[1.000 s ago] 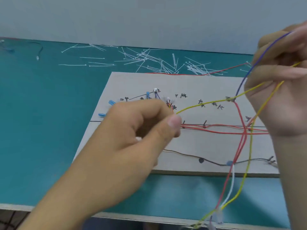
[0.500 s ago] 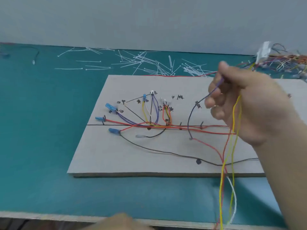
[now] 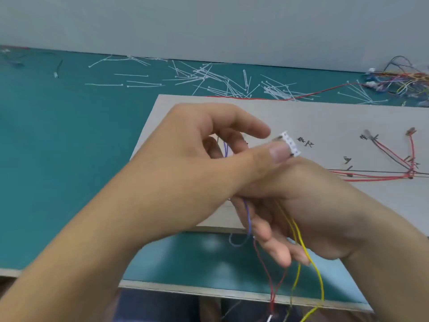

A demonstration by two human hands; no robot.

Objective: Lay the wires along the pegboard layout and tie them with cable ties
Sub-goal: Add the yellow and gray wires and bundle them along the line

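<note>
My left hand (image 3: 185, 168) reaches in from the lower left and crosses over my right hand (image 3: 301, 217) in front of the grey pegboard (image 3: 325, 117). Its thumb pinches a small white connector (image 3: 291, 145) just above the right hand. My right hand's fingers curl down round a loose wire bundle (image 3: 299, 247) of yellow, purple and dark red strands that hangs past the table's front edge. Red and black wires (image 3: 383, 175) lie routed on the board at the right. My hands hide the board's left part.
Several white cable ties (image 3: 220, 80) lie scattered on the teal mat (image 3: 69, 147) behind the board. A heap of coloured wire harnesses (image 3: 406, 80) sits at the far right. A loose black wire (image 3: 59, 66) lies at the far left.
My left hand has come up from the bottom edge and crossed over my right hand, taking the white connector. My right hand has dropped lower with the wires. The view has shifted right along the board.
</note>
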